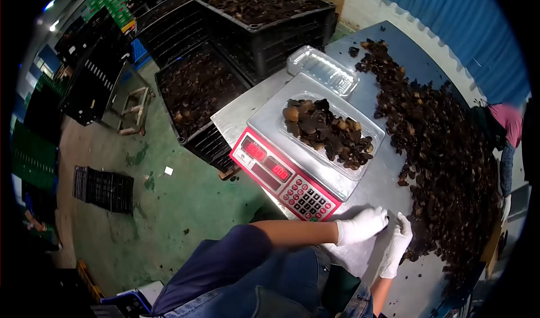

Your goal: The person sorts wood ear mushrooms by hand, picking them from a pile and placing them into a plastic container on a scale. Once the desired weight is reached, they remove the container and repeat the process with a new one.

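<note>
A red and silver digital scale (281, 176) stands on the metal table, its red digits lit. On its plate sits a clear plastic tray (364, 173) filled with dark brown dried pieces (323, 128). My left hand (363, 226), in a white glove, is just below the scale's keypad corner, fingers closed around a small dark piece. To its right, my gloved right hand (398, 242) is over the table beside the large pile of dark pieces (450, 177); its fingers are bent and what they hold, if anything, is too small to make out.
Empty clear trays (323, 70) lie behind the scale. Black crates (264, 42) full of dark pieces stand behind and left of the metal table (236, 113). Another person (508, 124) is at the far right side, by the pile. A black crate (104, 190) lies on the green floor.
</note>
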A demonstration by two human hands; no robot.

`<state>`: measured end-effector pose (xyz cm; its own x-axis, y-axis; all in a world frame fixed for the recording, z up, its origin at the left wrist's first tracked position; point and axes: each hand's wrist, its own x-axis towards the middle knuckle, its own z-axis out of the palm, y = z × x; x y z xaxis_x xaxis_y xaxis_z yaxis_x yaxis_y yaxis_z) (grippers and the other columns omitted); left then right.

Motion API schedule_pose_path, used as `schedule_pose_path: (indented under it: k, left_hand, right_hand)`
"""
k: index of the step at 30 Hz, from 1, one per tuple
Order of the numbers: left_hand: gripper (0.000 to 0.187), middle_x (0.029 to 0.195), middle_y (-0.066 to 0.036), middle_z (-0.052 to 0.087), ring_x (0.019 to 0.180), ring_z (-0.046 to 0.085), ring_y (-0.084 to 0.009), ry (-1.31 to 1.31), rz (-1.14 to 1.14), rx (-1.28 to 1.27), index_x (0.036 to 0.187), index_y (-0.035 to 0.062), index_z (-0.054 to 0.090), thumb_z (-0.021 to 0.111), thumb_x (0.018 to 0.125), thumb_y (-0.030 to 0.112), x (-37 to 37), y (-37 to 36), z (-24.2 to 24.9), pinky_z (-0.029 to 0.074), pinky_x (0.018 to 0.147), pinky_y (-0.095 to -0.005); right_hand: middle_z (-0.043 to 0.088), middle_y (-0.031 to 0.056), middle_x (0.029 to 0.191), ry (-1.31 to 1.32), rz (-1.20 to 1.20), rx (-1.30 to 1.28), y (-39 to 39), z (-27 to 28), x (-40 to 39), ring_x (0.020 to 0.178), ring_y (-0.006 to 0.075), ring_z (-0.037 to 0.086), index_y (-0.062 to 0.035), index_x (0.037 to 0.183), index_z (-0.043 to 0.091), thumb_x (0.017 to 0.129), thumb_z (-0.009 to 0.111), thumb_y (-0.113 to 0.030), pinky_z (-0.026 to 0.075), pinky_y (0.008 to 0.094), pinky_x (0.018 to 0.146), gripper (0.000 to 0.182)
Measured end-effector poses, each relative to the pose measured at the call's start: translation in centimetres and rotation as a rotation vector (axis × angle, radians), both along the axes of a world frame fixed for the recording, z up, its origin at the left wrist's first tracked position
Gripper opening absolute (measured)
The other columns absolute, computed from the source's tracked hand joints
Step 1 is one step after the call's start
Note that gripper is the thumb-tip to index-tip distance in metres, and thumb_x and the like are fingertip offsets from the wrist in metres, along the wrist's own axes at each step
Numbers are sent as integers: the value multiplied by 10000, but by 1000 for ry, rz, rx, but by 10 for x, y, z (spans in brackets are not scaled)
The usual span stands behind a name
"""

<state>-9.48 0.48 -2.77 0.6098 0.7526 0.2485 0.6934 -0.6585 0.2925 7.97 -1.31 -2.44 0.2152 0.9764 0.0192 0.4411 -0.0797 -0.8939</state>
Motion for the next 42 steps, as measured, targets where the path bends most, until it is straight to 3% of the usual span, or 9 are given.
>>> schedule_pose_path:
  k: [5,12,18,21,23,28,33,35,42]
  left_hand:
    - [426,1323,-141,538,1097,577,-256,-214,-29,10,1265,49,557,584,848,128,-58,1,55,487,923,-364]
    - [264,1138,-145,638,1084,590,-316,-446,651,514,1079,50,681,628,822,75,-260,42,104,462,963,-412]
    - [294,1121,-136,658,1069,621,-275,-489,815,277,1168,43,653,635,886,122,-330,55,97,473,960,-355]
    - [335,1182,-149,652,1129,606,-286,-629,791,139,1244,41,624,603,936,170,-319,69,84,457,988,-355]
    - [386,1211,-189,625,1159,565,-345,-705,751,62,1272,10,592,567,963,239,-307,79,67,421,1020,-401]
    - [392,1209,-200,611,1161,548,-349,-688,776,11,1246,-1,608,538,975,274,-274,85,59,412,1021,-406]
    - [363,1187,-192,600,1136,534,-344,-594,756,16,1232,2,611,550,968,244,-229,76,67,414,1006,-412]
    - [390,1210,-186,586,1146,520,-348,-606,675,-1,1259,-4,589,551,970,257,-202,68,62,409,1010,-420]
    - [600,1339,-250,489,1222,453,-389,-638,239,-251,1405,-94,391,594,961,255,-59,20,80,359,1060,-442]
  right_hand:
    - [631,56,1103,0,-3,21,12,23,-22,1007,153,601,42,1136,642,877,480,137,459,260,927,319]
    - [633,65,1107,-31,210,112,47,42,-86,987,165,619,-4,1128,658,885,546,77,475,257,888,279]
    - [626,83,1167,-39,274,30,63,62,-126,1047,169,601,11,1167,639,893,573,34,456,270,932,282]
    - [605,122,1259,93,240,176,70,56,-140,1183,210,560,8,1269,593,949,556,-66,407,307,1024,331]
    - [485,117,1446,509,152,-50,73,68,-160,1317,214,453,-4,1447,437,1039,472,-333,329,311,1095,525]
    - [570,73,1297,999,361,-228,99,75,-177,1157,182,510,-22,1319,547,1009,465,-530,369,321,1036,601]
    - [559,107,1285,957,98,-272,84,82,-149,1206,239,531,-49,1341,503,1033,442,-467,466,404,990,522]
    - [603,148,1103,1080,28,-234,67,84,-127,867,227,648,-34,1179,547,1051,396,-429,577,348,668,442]
    - [590,121,1118,1188,-278,15,-45,53,19,900,273,673,-66,1233,530,1033,491,-300,611,436,716,310]
